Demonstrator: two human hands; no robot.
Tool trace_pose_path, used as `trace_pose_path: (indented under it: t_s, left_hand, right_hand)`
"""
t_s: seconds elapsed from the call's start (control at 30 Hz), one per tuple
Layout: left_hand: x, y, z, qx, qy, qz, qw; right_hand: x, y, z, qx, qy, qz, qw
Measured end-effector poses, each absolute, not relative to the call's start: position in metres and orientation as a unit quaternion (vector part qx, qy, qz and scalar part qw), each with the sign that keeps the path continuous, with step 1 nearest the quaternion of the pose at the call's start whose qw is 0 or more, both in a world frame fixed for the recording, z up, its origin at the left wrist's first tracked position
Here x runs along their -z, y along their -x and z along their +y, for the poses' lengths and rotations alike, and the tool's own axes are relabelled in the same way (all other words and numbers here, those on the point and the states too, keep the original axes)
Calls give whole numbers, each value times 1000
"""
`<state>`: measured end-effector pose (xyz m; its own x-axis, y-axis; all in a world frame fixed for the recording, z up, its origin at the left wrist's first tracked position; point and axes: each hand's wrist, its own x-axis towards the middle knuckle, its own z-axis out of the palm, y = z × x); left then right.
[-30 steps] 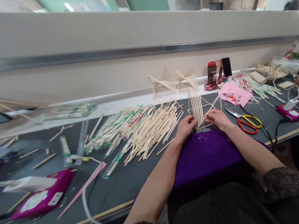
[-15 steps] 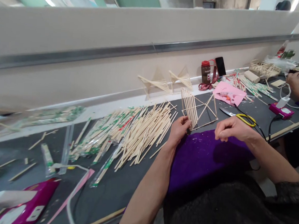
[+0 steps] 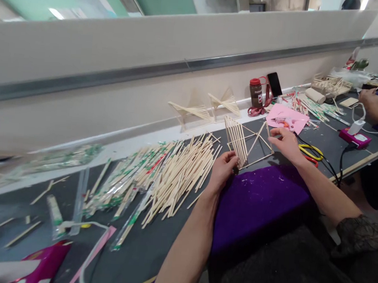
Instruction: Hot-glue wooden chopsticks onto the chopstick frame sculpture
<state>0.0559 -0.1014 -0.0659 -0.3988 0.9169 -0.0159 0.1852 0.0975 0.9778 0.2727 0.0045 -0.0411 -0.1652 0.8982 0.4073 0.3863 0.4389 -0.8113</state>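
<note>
A small frame of thin wooden sticks (image 3: 237, 138) stands on the dark table, its left side filled by a slanting row of sticks. My left hand (image 3: 223, 167) is closed at its lower left corner, thumb and fingers pinching there. My right hand (image 3: 286, 145) is by the frame's right side, fingers curved and apart; whether the fingertips touch the stick is hard to see. A purple cloth (image 3: 258, 206) lies in front, between my forearms. Many loose chopsticks (image 3: 180, 175) are piled left of the frame.
Wrapped chopsticks (image 3: 128, 172) lie further left. Two stick models (image 3: 224, 103) stand against the wall. Behind my right hand are a pink sheet (image 3: 286, 116) with a glue gun, scissors with yellow handles (image 3: 314, 151) and a bottle (image 3: 256, 94). Another person's hand (image 3: 369, 100) is at far right.
My right hand has moved up and left from above the purple cloth to the right side of the stick frame, its fingers opening. My left hand stays at the corner. The view has shifted slightly.
</note>
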Motion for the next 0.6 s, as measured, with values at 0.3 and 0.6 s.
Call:
trace_pose_path:
  t_s: [0.3, 0.6]
  left_hand:
    - [68, -55, -99, -517, -412, 634, 401]
    - [69, -61, -94, -535, -375, 617, 439]
  right_hand:
    - [59, -271, 11, -313, 471, -778, 275]
    - [63, -261, 40, -268, 477, -794, 266]
